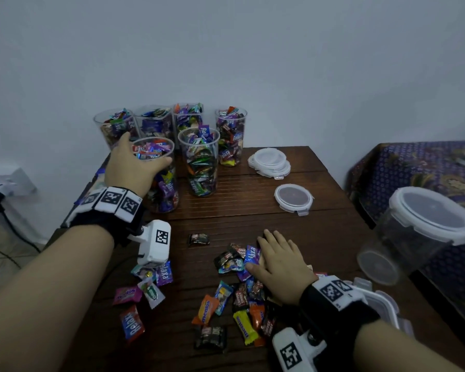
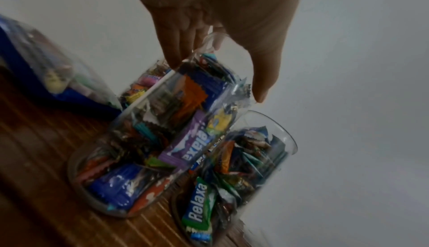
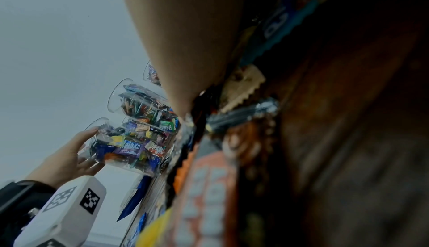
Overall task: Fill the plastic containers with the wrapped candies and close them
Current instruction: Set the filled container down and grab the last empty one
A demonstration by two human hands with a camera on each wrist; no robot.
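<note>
The clear plastic container (image 1: 160,173) nearest the left edge of the wooden table (image 1: 253,218) stood full of wrapped candies, and the left hand (image 1: 130,167) wrapped its fingers and thumb around the rim and upper wall. Five more filled containers (image 1: 199,162) stood without lids beside and behind it, toward the far-left corner against the wall. Near the front edge lay a loose scatter of candies (image 1: 226,299), and the right hand (image 1: 278,264) rested flat on part of that pile, fingers straight and slightly spread, gripping nothing (the right wrist view was mostly dark and blurred, so it added little). One candy (image 1: 198,239) lay apart, toward the table's middle. A stack of white-rimmed lids (image 1: 269,161) sat near the far edge, a single lid (image 1: 293,197) lay closer in, and another was partly hidden by the right wrist at the front-right corner.

The dark brown tabletop was ribbed with fine grooves. A pale, bare wall (image 1: 253,63) rose behind it, with a wall socket (image 1: 8,183) low at the left. Off the right edge, a lidded container (image 1: 416,232) lay tilted on a patterned purple cloth (image 1: 414,167).
</note>
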